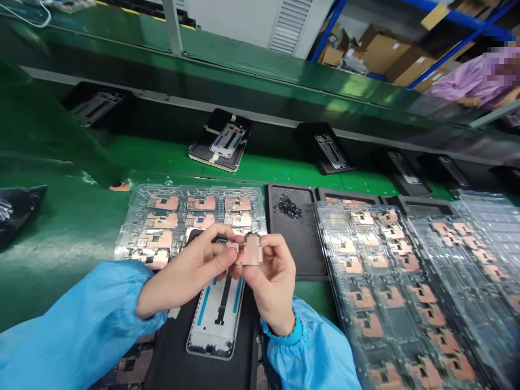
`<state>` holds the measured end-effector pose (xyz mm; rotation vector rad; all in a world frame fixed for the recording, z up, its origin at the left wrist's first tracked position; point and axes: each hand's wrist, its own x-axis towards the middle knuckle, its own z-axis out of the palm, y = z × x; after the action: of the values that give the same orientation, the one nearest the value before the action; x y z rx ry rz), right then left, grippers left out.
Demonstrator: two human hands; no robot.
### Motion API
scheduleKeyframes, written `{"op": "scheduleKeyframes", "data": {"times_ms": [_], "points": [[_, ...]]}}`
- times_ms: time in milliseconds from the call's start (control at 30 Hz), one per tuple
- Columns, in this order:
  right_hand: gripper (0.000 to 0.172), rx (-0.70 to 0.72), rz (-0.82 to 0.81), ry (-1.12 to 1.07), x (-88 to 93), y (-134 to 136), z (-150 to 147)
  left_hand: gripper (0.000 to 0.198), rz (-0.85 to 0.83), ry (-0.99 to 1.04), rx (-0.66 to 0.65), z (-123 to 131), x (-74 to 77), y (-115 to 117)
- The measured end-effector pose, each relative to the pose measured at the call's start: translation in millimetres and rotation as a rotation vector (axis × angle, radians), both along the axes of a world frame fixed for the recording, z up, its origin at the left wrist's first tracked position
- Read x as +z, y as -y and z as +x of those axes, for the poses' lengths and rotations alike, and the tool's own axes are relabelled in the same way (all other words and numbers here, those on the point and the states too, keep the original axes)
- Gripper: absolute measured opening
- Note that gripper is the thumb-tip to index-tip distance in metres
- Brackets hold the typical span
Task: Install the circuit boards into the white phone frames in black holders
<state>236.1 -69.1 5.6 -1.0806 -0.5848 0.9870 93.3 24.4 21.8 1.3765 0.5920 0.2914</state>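
A small copper-coloured phone circuit board is held up between both hands. My left hand pinches its left end with thumb and fingertips. My right hand grips the right edge. Below them a phone frame with blue strips and a dark ribbon down its middle lies on a black pad; the hands hide its top end. Behind my left hand stands a clear plastic tray with several like boards in its pockets.
A black tray holds a heap of small dark pieces. On the right, clear trays carry more boards. Several phone frames lie on black pads along the green belt. A person in a pink garment is at the far right.
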Motion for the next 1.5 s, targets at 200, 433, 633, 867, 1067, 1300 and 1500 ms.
{"op": "scheduleKeyframes", "data": {"times_ms": [200, 433, 633, 867, 1067, 1300, 1500], "points": [[0.033, -0.144, -0.058, -0.318, -7.7, -16.7, 29.0, 0.029, 1.295, -0.296, -0.186, -13.8, -20.8, 8.1], [0.023, -0.167, 0.006, 0.522, -6.0, -4.5, 35.0, 0.025, 1.464, -0.09, -0.243, -38.4, -15.8, 25.7], [0.024, 0.234, -0.007, 1.505, -1.4, 3.8, 14.5, 0.032, 1.651, -0.102, -0.279, -52.6, -8.9, 34.9], [0.023, 0.245, -0.047, 1.658, -7.9, 3.8, 7.8, 0.03, 1.637, -0.103, -0.28, -47.9, -5.5, 32.1], [0.024, 0.264, -0.03, 1.69, -8.7, 7.2, 6.1, 0.031, 1.663, -0.107, -0.252, -48.4, -4.4, 32.0], [0.022, 0.249, -0.075, 1.671, -7.8, 6.1, 2.8, 0.031, 1.651, -0.089, -0.24, -49.1, -3.6, 29.6], [0.027, 0.257, -0.142, 1.675, -9.8, 7.3, -3.1, 0.031, 1.616, -0.04, -0.205, -47.9, -8.3, 29.7]]}}
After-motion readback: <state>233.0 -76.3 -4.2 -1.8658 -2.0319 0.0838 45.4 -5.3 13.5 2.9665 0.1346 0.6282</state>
